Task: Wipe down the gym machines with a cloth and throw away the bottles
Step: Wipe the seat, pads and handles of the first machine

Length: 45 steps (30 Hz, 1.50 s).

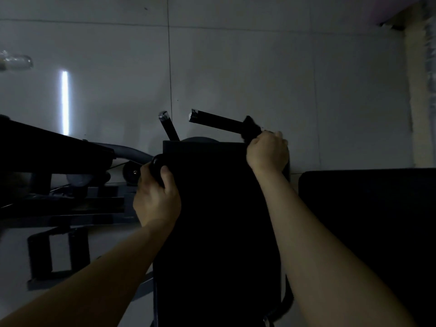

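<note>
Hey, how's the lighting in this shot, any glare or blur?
Head view: very dim, the black pad is nearly featureless; head view: a bright glare streak on the floor at left; head view: the bottle at the left edge is smeared; the left hand and right hand are readable.

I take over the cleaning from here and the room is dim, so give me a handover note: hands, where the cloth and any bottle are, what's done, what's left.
Left hand grips a round black knob beside the black padded machine back.
Right hand holds a dark cloth wrapped on the right black handle bar with a chrome end cap.
What looks like a clear bottle lies on the pale tiles, far left, blurred.
Done: cannot tell what is wiped.
Left: that handle, the second chrome-capped handle, binning the bottle.
</note>
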Motion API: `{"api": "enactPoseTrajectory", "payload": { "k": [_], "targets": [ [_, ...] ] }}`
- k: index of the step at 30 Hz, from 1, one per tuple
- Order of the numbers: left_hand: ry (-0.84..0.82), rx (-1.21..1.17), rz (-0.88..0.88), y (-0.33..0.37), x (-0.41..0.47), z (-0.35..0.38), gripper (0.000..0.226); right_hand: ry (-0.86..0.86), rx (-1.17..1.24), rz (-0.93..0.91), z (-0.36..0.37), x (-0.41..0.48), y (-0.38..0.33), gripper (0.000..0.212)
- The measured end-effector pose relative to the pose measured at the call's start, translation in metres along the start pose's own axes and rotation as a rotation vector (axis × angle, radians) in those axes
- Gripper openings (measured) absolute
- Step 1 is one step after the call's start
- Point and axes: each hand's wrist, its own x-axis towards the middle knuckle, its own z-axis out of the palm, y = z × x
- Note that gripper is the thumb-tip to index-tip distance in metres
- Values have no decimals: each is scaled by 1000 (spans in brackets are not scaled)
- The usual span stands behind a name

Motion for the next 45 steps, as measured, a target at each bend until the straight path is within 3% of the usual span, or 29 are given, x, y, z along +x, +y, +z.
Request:
{"api": "enactPoseTrajectory", "payload": {
  "k": [8,14,15,17,20,25,29,31,35,40,45],
  "targets": [
    [-49,-56,-5,-1,0,-3,39,-83,531,512,4,-14,50,38],
    [-41,-40,-24,3,-3,-4,40,-152,669,743,-5,-47,60,36],
    [-37,-40,-20,3,-3,-4,40,-118,682,719,-7,-44,54,28],
    [-30,-37,-9,3,-3,-3,40,-8,675,607,-6,-23,40,32],
    [-29,-36,0,3,-1,-4,41,34,488,338,-14,1,-1,34],
    [4,1,-5,6,-4,-4,41,-239,12,-380,19,-77,-114,23],
    [-4,-10,-11,9,-6,-4,40,-325,79,-554,14,-78,-103,27],
    [-39,-17,-29,7,-3,-6,40,-384,48,-568,3,-54,-72,30],
    [-68,-61,-32,6,-3,-9,39,-384,-20,-394,-13,-7,-14,27],
    [-60,-71,-53,10,-5,-9,39,-341,98,98,-20,25,30,25],
    [-43,-70,-40,6,-4,-6,37,-62,105,97,9,1,7,27]
  ]
}}
